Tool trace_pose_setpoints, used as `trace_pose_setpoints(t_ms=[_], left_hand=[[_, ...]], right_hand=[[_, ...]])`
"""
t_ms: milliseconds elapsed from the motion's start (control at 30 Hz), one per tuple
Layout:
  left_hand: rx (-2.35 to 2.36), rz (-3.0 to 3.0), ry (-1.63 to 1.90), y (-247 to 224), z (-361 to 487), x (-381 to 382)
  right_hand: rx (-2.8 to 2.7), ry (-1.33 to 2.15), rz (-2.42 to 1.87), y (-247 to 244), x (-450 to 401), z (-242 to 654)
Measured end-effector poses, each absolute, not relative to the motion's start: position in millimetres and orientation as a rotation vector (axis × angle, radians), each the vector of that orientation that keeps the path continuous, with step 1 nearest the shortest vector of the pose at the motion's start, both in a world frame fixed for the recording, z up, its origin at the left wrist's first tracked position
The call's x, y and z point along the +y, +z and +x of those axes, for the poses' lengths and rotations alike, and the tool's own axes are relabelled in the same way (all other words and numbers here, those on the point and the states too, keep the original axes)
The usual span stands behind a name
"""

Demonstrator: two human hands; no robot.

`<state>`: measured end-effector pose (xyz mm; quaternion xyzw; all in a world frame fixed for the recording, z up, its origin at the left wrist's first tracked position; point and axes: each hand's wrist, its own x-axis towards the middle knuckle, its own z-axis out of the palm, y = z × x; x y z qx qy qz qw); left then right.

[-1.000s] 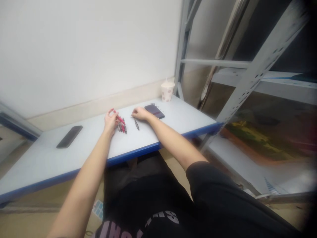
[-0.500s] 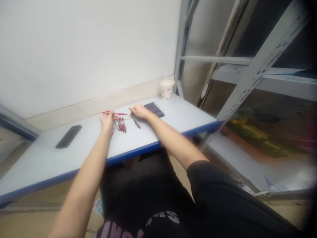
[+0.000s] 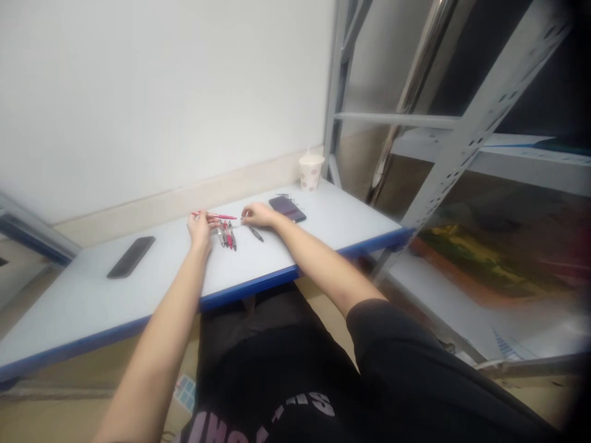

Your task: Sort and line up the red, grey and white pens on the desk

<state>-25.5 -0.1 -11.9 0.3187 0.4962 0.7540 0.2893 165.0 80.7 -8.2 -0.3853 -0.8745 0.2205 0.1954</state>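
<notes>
My left hand (image 3: pixel 199 230) is closed on a red pen (image 3: pixel 221 216), which points to the right over the white table (image 3: pixel 258 261). Several grey and red pens (image 3: pixel 227 235) lie side by side just right of that hand. My right hand (image 3: pixel 257 215) has its fingers pinched together near the red pen's tip; what they hold, if anything, is too small to make out. A single dark grey pen (image 3: pixel 255 234) lies on the table below the right hand.
A black phone (image 3: pixel 131 257) lies at the left. Behind my right wrist lies a second dark phone (image 3: pixel 288 208), and a spotted paper cup (image 3: pixel 311 172) stands at the back right corner. Metal shelving (image 3: pixel 443 166) rises on the right, a white wall behind.
The view has shifted slightly. The fingers of my right hand have drawn closer together near the pen's tip. My left hand keeps the red pen in nearly the same place.
</notes>
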Motion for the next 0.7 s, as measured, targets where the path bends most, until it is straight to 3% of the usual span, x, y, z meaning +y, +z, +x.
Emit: trace_pose_setpoints(t_ms=[700], left_hand=[[1.330, 0.823, 1.977, -5.4, -23.3, -3.5]], right_hand=[[-2.445, 0.554, -1.176, -8.9, 84.4, 168.2]])
